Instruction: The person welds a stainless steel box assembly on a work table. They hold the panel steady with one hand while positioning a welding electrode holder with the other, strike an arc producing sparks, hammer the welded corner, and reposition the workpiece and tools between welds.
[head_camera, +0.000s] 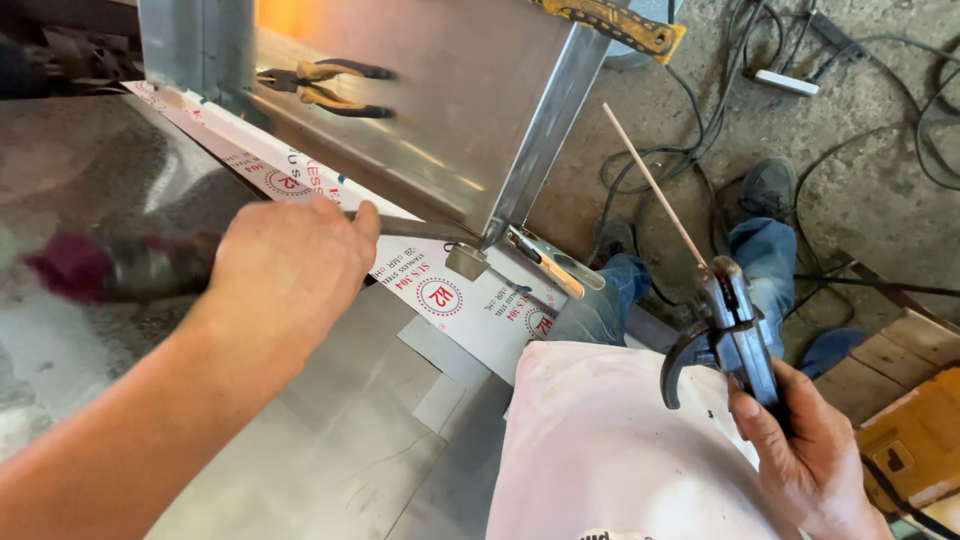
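Your left hand (290, 270) was closed around a hammer (120, 268), its blurred dark-red handle end trailing to the left of your fist and its thin head reaching right along the sheet (300, 460) toward the corner. The tip lay close to a small metal tab (466, 261) at the foot of the upright panel (440, 90), just beyond your knuckles. Your right hand (810, 450) was clamped on an electrode holder (735, 330), held out over your lap, well apart from the corner. A rod (655, 188) rose from its jaws, slanting up and to the left. Pliers (325, 85) lay up against the panel, far from both hands. A clamp (545, 262) sat just right of the tab.
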